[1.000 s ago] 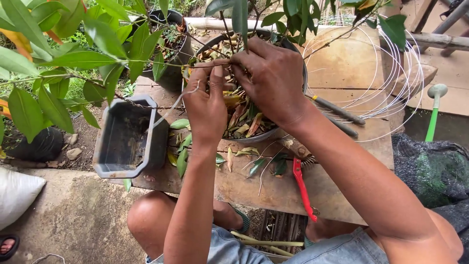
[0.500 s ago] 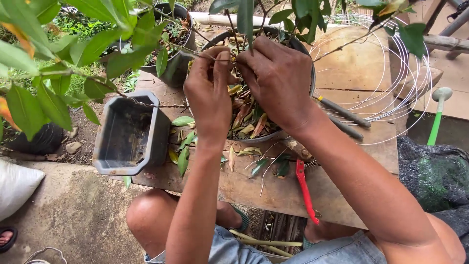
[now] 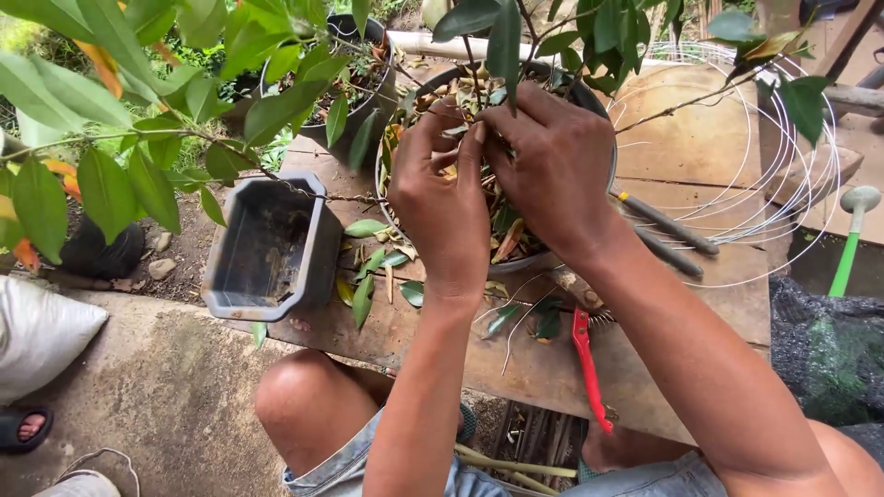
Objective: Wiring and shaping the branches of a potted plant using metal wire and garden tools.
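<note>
A round grey pot point(image 3: 594, 120) stands on a wooden board point(image 3: 700, 138), holding a small leafy tree with dry leaves at its base. Both of my hands are over this pot, close together. My left hand point(image 3: 444, 207) has its fingers pinched around the thin stem point(image 3: 467, 64) near the soil. My right hand point(image 3: 555, 166) curls in from the right, and its fingertips meet the left hand's at the same spot. The exact grip point is hidden behind fingers and a hanging leaf. A wired branch point(image 3: 276, 170) stretches out to the left.
An empty rectangular grey pot point(image 3: 267, 248) sits at the left of the board. Red-handled pliers point(image 3: 589, 368), two dark-handled tools point(image 3: 663, 230) and a coil of white wire point(image 3: 792, 156) lie to the right. A green-handled tool point(image 3: 845, 248), a white sack point(image 3: 41, 331) and another person's sandalled foot point(image 3: 23, 428) are nearby.
Both hands have stayed at the stem in the pot, with the fingers shifting slightly. The branches have swayed a little in view.
</note>
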